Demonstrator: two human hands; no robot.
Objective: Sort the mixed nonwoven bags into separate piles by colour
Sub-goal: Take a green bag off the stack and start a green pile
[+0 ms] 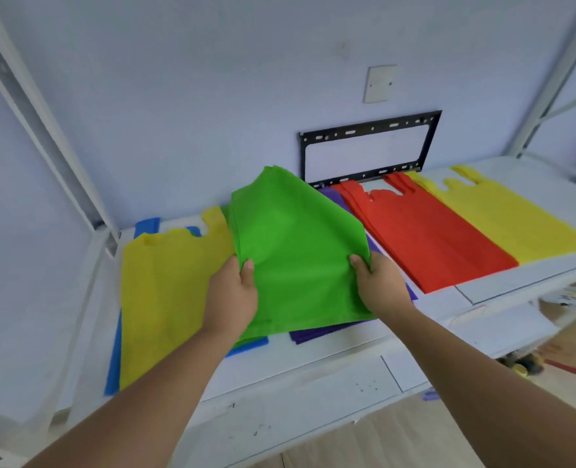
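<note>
Both forearms reached in from below, and the left hand (232, 295) and right hand (379, 283) each had a grip clenched on a side edge of the green bag (296, 244), lifted over the worktop (313, 366). Under it lay purple bags (317, 334). Right of the grip, red pile (428, 238) and yellow pile (502, 217) looked sorted. Left of it, the yellow bag (165, 292) over blue bags (114, 359) seemingly remained mixed
</note>
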